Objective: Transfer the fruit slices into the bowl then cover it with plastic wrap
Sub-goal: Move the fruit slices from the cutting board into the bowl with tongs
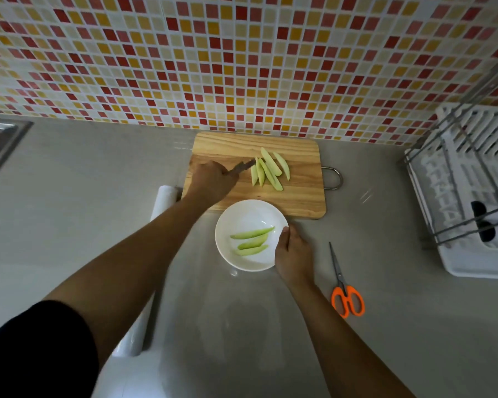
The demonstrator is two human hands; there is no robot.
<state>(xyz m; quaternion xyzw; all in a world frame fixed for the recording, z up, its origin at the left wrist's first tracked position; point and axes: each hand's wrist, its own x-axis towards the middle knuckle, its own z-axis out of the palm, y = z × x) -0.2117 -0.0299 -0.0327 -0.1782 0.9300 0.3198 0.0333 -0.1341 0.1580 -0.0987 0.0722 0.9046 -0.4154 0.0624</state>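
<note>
Mid-transfer, I am judging. Left grip [210, 179] is holding a knife [242, 166] over the cutting board [299, 196], its blade tip pointing right at the board slices [269, 170]. These are lying fanned, long axes mostly running away from me, leaning far-left to near-right. Right grip [292, 254] is holding the bowl [242, 214] by its right rim at the board's near edge. Three bowl slices [252, 239] are lying nearly crosswise. Next move is calling for sweeping the rest in. The wrap roll [164, 196] is lying on the tabletop [69, 196] to the left.
</note>
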